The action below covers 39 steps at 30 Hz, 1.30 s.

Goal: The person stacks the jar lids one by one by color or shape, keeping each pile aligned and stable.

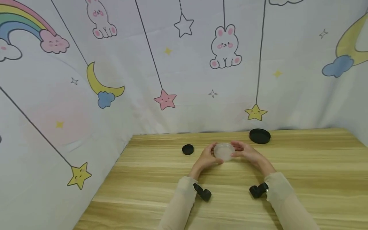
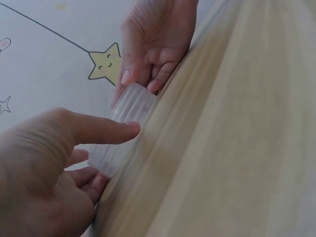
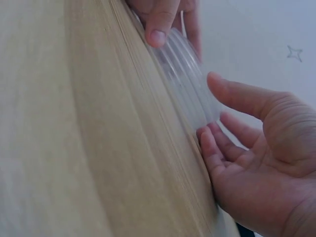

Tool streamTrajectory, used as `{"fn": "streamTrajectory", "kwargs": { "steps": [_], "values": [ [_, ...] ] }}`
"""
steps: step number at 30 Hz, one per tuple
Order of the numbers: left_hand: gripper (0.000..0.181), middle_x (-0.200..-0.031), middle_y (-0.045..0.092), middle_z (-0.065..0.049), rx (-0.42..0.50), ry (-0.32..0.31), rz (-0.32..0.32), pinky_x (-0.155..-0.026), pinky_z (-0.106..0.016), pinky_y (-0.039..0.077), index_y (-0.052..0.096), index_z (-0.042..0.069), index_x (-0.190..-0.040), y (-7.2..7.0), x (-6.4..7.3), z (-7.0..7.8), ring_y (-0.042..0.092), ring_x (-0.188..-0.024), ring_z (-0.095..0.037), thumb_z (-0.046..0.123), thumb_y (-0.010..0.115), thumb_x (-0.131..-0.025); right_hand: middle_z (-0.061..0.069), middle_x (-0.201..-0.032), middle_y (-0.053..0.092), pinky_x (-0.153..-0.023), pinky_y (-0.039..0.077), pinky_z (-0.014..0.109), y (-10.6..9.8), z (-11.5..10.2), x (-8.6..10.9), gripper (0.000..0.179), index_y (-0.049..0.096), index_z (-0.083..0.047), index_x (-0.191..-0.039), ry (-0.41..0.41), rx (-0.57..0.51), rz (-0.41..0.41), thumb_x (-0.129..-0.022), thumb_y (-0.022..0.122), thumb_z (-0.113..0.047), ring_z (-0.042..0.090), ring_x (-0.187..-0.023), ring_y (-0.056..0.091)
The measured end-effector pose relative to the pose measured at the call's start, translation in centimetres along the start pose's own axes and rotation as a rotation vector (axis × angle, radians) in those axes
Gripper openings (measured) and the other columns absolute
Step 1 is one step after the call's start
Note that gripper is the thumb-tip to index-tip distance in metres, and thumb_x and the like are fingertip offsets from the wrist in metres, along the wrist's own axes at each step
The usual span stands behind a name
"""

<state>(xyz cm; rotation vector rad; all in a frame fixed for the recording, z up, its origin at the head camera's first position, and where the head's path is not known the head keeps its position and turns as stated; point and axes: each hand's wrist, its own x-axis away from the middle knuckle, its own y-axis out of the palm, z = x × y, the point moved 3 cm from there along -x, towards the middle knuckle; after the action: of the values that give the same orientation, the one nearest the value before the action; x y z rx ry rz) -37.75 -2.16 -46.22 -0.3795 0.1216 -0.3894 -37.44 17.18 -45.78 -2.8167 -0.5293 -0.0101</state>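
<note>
A clear, round, shallow plastic container [image 1: 224, 151] with a ridged side sits low on the wooden table, between both hands. My left hand [image 1: 207, 157] holds its left side; in the left wrist view the thumb [image 2: 129, 129] lies across the ridged wall, with fingers curled under the far edge. Opposite, my right hand [image 1: 248, 152] spans the right side. Its fingertips [image 3: 208, 133] touch the container's lower edge in the right wrist view, while the thumb [image 3: 222, 89] is by the upper rim.
A small black round piece [image 1: 188, 149] lies left of the hands. Farther back on the right is a larger black round piece [image 1: 260, 136]. The wooden table [image 1: 143, 188] meets a patterned cloth backdrop [image 1: 195, 111] at its far edge.
</note>
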Motion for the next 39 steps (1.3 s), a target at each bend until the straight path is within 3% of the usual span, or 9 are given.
{"fn": "streamTrajectory", "kwargs": {
  "steps": [5, 11, 15, 18, 20, 22, 26, 33, 39],
  "values": [
    [0.087, -0.152, 0.039, -0.022, 0.048, -0.042, -0.002, -0.113, -0.048, 0.037, 0.029, 0.000, -0.151, -0.1, 0.3, 0.7, 0.043, -0.136, -0.038, -0.002, 0.075, -0.077, 0.033, -0.153, 0.027, -0.114, 0.033, 0.051, -0.1, -0.2, 0.3, 0.074, 0.022, 0.010, -0.150, 0.010, -0.006, 0.004, -0.092, 0.063, -0.009, 0.046, -0.139, 0.032],
    [0.087, -0.161, 0.021, -0.020, 0.176, -0.067, 0.120, -0.115, -0.059, 0.029, 0.024, 0.008, -0.155, -0.2, 0.7, 3.6, 0.021, -0.147, -0.045, 0.009, 0.073, -0.083, 0.032, -0.154, 0.026, -0.113, 0.036, 0.052, -1.7, -1.0, 1.2, 0.073, 0.019, 0.005, -0.153, -0.007, 0.000, 0.072, -0.096, 0.060, -0.014, 0.047, -0.141, 0.030],
    [0.086, -0.159, 0.025, -0.021, 0.218, -0.022, 0.140, -0.113, -0.057, 0.033, 0.027, 0.011, -0.154, 2.8, 0.1, 6.2, 0.027, -0.144, -0.045, 0.014, 0.076, -0.083, 0.031, -0.152, 0.032, -0.098, 0.048, 0.023, -4.8, -1.3, 2.8, 0.070, 0.023, 0.004, -0.152, -0.066, 0.009, 0.228, -0.098, 0.060, -0.020, 0.020, -0.127, 0.052],
    [0.084, -0.157, 0.030, -0.019, 0.239, -0.027, 0.120, -0.113, -0.053, 0.036, 0.031, 0.012, -0.153, 5.9, -1.0, 7.5, 0.032, -0.143, -0.042, 0.015, 0.077, -0.083, 0.027, -0.152, 0.033, -0.087, 0.043, 0.006, -7.2, -0.9, 3.9, 0.070, 0.022, 0.003, -0.153, -0.064, 0.012, 0.335, -0.099, 0.058, -0.025, -0.005, -0.111, 0.048],
    [0.080, -0.155, 0.035, -0.019, 0.270, -0.047, 0.117, -0.112, -0.051, 0.038, 0.035, 0.010, -0.151, 7.8, -2.0, 8.0, 0.035, -0.142, -0.040, 0.013, 0.077, -0.083, 0.026, -0.154, 0.030, -0.092, 0.042, 0.008, -8.6, -0.5, 4.4, 0.072, 0.020, 0.001, -0.154, -0.039, 0.001, 0.387, -0.099, 0.056, -0.028, -0.001, -0.116, 0.049],
    [0.076, -0.152, 0.039, -0.018, 0.317, -0.068, 0.135, -0.113, -0.049, 0.038, 0.039, 0.006, -0.148, 9.4, -3.1, 8.5, 0.037, -0.141, -0.037, 0.010, 0.077, -0.082, 0.025, -0.157, 0.025, -0.106, 0.040, 0.021, -9.9, -0.1, 4.8, 0.075, 0.015, 0.000, -0.155, -0.014, -0.008, 0.421, -0.099, 0.056, -0.029, 0.017, -0.132, 0.043],
    [0.072, -0.149, 0.045, -0.017, 0.387, -0.109, 0.214, -0.115, -0.045, 0.035, 0.045, -0.001, -0.143, 11.7, -5.2, 8.9, 0.039, -0.141, -0.031, 0.004, 0.077, -0.079, 0.022, -0.163, 0.009, -0.121, 0.020, 0.053, -12.0, 0.8, 4.9, 0.082, 0.005, -0.004, -0.157, 0.037, -0.024, 0.453, -0.099, 0.057, -0.029, 0.042, -0.149, 0.010],
    [0.066, -0.139, 0.055, -0.018, 0.483, -0.187, 0.323, -0.112, -0.044, 0.039, 0.051, -0.004, -0.133, 13.8, -7.7, 7.7, 0.050, -0.131, -0.032, -0.009, 0.075, -0.073, 0.019, -0.162, -0.014, -0.123, 0.012, 0.047, -13.7, 2.7, 4.3, 0.085, -0.016, -0.001, -0.152, 0.143, -0.163, 0.322, -0.101, 0.050, -0.019, 0.037, -0.150, -0.006],
    [0.064, -0.139, 0.054, -0.016, 0.445, -0.224, 0.335, -0.112, -0.044, 0.039, 0.052, -0.002, -0.132, 14.2, -8.5, 6.7, 0.049, -0.131, -0.031, -0.007, 0.075, -0.072, 0.030, -0.160, -0.004, -0.121, 0.010, 0.056, -13.9, 3.0, 3.7, 0.088, -0.010, 0.005, -0.152, 0.147, -0.015, 0.214, -0.097, 0.056, -0.014, 0.046, -0.149, 0.001]
  ]
}}
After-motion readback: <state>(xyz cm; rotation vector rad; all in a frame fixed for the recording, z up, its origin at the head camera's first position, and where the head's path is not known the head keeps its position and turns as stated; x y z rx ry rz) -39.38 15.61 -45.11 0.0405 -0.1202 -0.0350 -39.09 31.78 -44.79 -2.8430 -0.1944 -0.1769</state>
